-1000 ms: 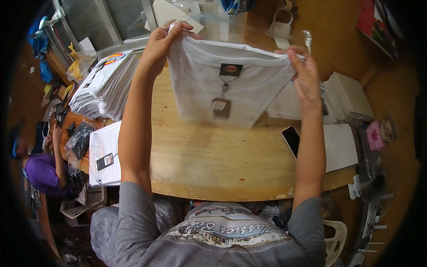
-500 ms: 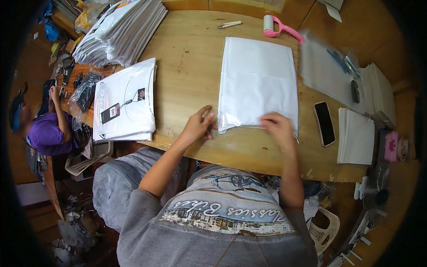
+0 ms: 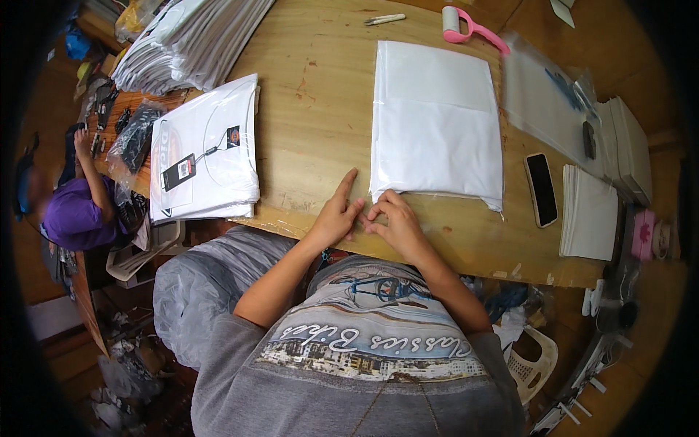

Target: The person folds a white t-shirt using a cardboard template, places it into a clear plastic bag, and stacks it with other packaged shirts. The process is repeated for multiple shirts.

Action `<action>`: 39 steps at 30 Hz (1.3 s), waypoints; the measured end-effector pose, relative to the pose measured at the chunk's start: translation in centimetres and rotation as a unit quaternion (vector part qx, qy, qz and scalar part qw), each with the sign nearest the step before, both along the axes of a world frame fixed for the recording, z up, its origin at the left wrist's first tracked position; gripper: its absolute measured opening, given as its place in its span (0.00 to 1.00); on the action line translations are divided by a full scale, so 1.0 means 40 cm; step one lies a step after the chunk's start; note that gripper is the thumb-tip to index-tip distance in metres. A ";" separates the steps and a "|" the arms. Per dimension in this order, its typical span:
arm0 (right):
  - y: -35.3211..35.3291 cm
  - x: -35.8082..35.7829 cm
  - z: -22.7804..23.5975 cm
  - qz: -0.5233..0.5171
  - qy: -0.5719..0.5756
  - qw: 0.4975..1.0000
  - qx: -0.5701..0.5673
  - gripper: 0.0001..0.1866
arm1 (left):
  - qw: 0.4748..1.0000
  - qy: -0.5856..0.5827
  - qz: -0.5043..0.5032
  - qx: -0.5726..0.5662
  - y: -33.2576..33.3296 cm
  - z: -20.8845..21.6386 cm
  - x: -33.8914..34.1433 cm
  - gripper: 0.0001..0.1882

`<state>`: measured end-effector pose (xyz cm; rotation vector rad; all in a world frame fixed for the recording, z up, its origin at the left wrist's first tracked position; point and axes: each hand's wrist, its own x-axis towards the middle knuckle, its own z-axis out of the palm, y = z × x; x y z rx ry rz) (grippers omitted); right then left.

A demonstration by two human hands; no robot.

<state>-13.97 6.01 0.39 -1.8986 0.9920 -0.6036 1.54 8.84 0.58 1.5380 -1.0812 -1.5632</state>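
A folded white garment in a clear plastic bag [image 3: 437, 120] lies flat on the table, its near edge uneven and slightly bunched. Just off its near left corner, my left hand [image 3: 337, 218] rests low over the tabletop with the index finger stretched forward and the thumb apart; the other fingers curl underneath. My right hand [image 3: 397, 227] has its thumb and fingers drawn together in a pinch beside the left thumb, close to the bag's near edge. Whatever lies between those fingertips is too small to make out.
Left, a bagged white shirt with a black tag [image 3: 207, 156] sits before a tall stack of white garments [image 3: 193, 47]. Around the right are a pink lint roller [image 3: 466, 29], clear bags [image 3: 542, 102], a phone [image 3: 541, 189] and white sheets [image 3: 588, 211]. Another person in purple [image 3: 84, 211] sits far left.
My right hand has moved left from the bag's near right edge to beside my left hand, its fingers now pinched. My left index finger points farther forward. The whole view has shifted slightly.
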 end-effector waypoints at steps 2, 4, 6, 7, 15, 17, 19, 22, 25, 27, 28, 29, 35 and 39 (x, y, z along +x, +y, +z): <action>0.003 0.001 -0.003 0.004 -0.003 1.000 -0.017 0.11 | 1.000 0.014 0.009 0.005 0.002 0.005 0.000 0.31; 0.007 0.001 -0.011 0.002 -0.016 0.999 -0.032 0.11 | 1.000 -0.004 0.010 -0.002 0.000 0.009 -0.004 0.30; 0.014 -0.002 -0.016 0.004 -0.033 0.999 -0.030 0.10 | 0.999 -0.039 0.006 -0.007 -0.004 0.009 -0.010 0.28; 0.017 -0.007 -0.016 0.003 -0.041 0.999 -0.029 0.09 | 0.998 -0.065 0.001 -0.010 -0.009 0.007 -0.015 0.28; 0.135 -0.312 -0.015 -0.212 0.071 0.968 -0.113 0.07 | 0.999 -0.049 -0.011 0.005 -0.016 0.006 -0.018 0.23; 0.220 -0.519 -0.003 -0.347 0.217 0.903 -0.133 0.07 | 0.999 -0.027 -0.002 -0.040 0.010 -0.029 -0.012 0.22; 0.363 -0.771 -0.011 -0.409 0.346 0.837 -0.113 0.09 | 0.995 -0.051 -0.033 -0.078 0.014 -0.030 -0.009 0.21; 0.512 -0.960 0.032 -0.373 0.684 0.624 0.062 0.10 | 0.979 -0.118 -0.113 -0.121 0.015 0.031 0.000 0.22; 0.385 -0.861 0.145 -0.337 0.652 0.679 0.025 0.13 | 0.872 -0.297 -0.223 -0.320 0.009 0.058 0.008 0.23; 0.224 -0.768 0.155 -0.284 0.610 0.736 -0.078 0.14 | 0.794 -0.375 -0.294 -0.377 0.002 0.060 0.012 0.22; 0.164 -0.740 0.134 -0.258 0.521 0.793 -0.182 0.16 | 0.763 -0.402 -0.309 -0.402 0.004 0.049 0.022 0.21; 0.102 -0.693 0.137 -0.226 0.396 0.877 -0.152 0.17 | 0.723 -0.427 -0.321 -0.438 0.007 0.038 0.025 0.20; -0.123 -0.610 0.085 0.263 0.309 0.831 -0.380 0.16 | 0.615 -0.416 -0.450 -0.497 -0.040 0.050 0.014 0.15; -0.125 -0.605 0.067 0.225 0.217 0.916 -0.250 0.12 | 0.682 -0.370 -0.425 -0.467 -0.031 0.049 0.011 0.12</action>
